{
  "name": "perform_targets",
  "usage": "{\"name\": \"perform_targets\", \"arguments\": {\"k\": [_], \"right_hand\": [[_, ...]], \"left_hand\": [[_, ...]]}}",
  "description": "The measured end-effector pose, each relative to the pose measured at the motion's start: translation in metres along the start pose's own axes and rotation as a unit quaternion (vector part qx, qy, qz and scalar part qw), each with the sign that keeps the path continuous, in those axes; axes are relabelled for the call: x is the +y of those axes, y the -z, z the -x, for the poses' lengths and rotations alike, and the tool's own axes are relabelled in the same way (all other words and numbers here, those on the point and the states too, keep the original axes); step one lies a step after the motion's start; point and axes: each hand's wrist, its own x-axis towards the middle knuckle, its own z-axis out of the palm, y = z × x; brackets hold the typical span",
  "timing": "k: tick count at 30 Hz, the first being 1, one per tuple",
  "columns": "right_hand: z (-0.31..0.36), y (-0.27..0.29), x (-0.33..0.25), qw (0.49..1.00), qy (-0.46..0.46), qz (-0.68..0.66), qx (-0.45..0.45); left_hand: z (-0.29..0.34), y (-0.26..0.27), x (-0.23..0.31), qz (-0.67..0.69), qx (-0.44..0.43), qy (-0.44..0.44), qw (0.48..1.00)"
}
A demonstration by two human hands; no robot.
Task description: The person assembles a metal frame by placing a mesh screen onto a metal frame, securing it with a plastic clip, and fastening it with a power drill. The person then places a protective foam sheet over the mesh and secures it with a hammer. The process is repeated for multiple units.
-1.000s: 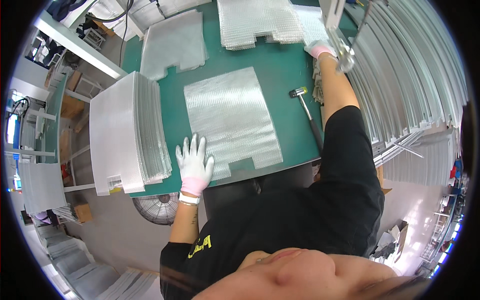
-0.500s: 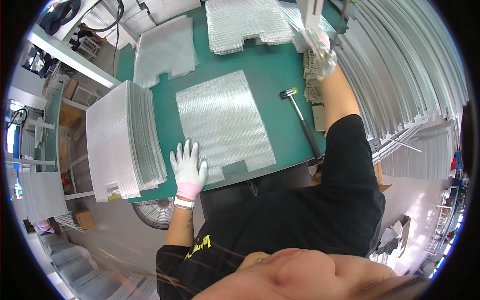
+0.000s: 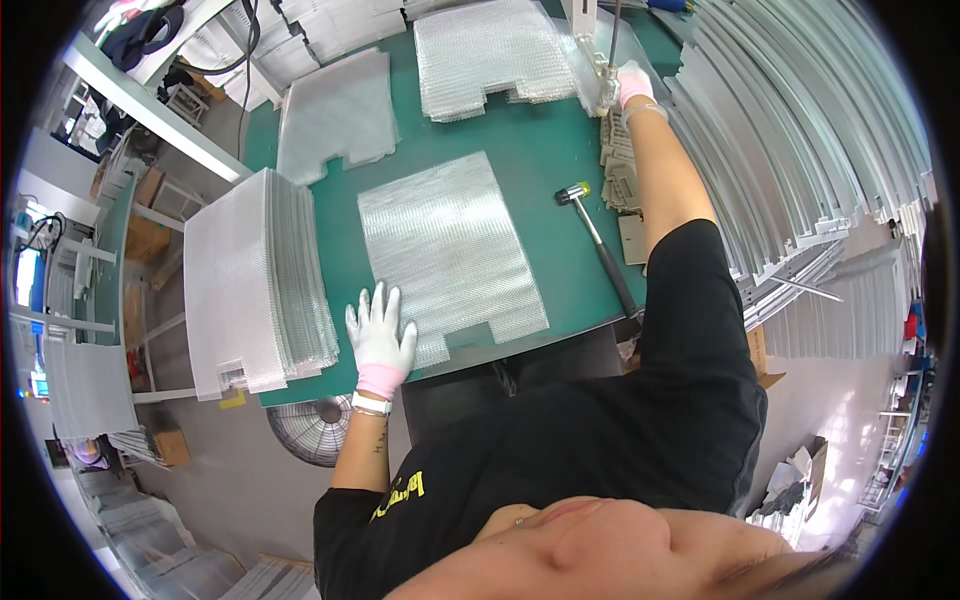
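A silvery mesh sheet (image 3: 445,250) with a notch in its near edge lies flat on the green tabletop (image 3: 335,215). My left hand (image 3: 380,335), in a white glove with a pink cuff, rests at the sheet's near left corner with its fingers spread. Far out to the right reaches my right hand (image 3: 633,88), gloved in the same way. It is beside a metal upright (image 3: 606,85), near the clear sheeting at the back right; its fingers are mostly hidden. A hammer (image 3: 600,245) with a black and yellow head lies right of the sheet.
A tall stack of mesh sheets (image 3: 230,290) stands at the left edge. More sheets lie at the back left (image 3: 340,110) and back middle (image 3: 490,60). Small beige parts (image 3: 618,165) line the right side. Beyond them are many long pale strips (image 3: 790,130). A fan (image 3: 310,432) stands below.
My right hand has moved slightly away from me, beside the upright. My left hand stays spread at the sheet's corner. The whole view has shifted a little.
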Motion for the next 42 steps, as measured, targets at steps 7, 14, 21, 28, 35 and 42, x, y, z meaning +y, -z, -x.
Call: {"name": "perform_targets", "arguments": {"k": [7,14,21,28,35,42], "right_hand": [[-0.006,-0.005,0.007,0.990,-0.084,-0.104,0.034],[0.009,0.009,-0.003,0.992,-0.073,-0.102,0.012],[0.013,0.009,-0.017,0.815,-0.077,-0.511,0.262],[0.070,0.028,-0.069,0.688,0.128,-0.656,0.282],[0.243,0.004,-0.087,0.640,0.285,-0.691,0.177],[0.440,-0.046,-0.057,0.765,0.469,-0.431,0.092]], "left_hand": [[-0.003,-0.003,-0.002,-0.004,0.005,-0.008,1.000],[-0.002,0.001,0.000,0.001,-0.015,0.005,1.000],[0.000,-0.006,-0.003,0.010,0.008,0.006,1.000],[-0.003,-0.010,-0.016,0.104,0.009,0.033,0.994],[-0.023,0.045,0.020,-0.035,0.024,0.022,0.999],[0.016,0.034,0.096,0.853,0.129,0.040,0.505]]}}
